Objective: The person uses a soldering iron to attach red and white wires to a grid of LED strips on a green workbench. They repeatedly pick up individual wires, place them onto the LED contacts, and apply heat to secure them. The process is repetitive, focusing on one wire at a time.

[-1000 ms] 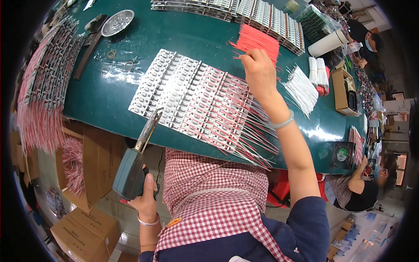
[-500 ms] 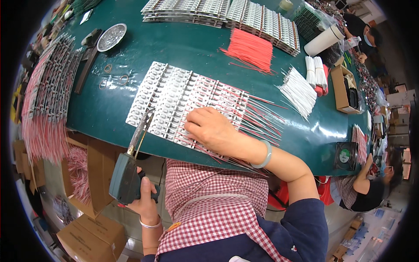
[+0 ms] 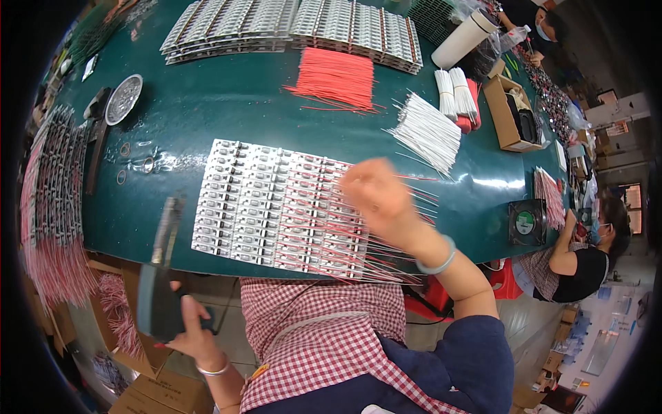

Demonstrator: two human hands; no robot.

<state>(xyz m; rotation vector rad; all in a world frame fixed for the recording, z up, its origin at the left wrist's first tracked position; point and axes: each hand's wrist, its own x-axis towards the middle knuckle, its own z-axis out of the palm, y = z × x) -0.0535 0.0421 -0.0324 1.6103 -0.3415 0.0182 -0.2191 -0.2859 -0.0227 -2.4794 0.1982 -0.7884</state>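
My left hand (image 3: 196,334) is closed round the handle of a dark teal soldering gun (image 3: 155,297). Its long metal tip, blurred, points up just left of the white circuit board panel (image 3: 241,207), apart from it. The panel lies flat near the table's front edge, with rows of small parts. Red and white wires (image 3: 393,252) run over its right half and stick out past the right edge. My right hand (image 3: 379,200) is above the panel's upper right corner, smeared by motion. Its fingers look curled, but whether they hold anything cannot be made out.
Beyond the panel lie red wires (image 3: 334,76) and white wires (image 3: 427,131), with stacked panels (image 3: 358,31) behind. A metal bowl (image 3: 124,100) and rubber bands (image 3: 149,165) sit at left, near wired panels (image 3: 55,186). A cardboard box (image 3: 507,117) stands right; co-workers sit beyond.
My right hand has lifted from the panel's near middle toward its upper right corner. The soldering gun's tip has moved off the panel to the left. The whole view has shifted.
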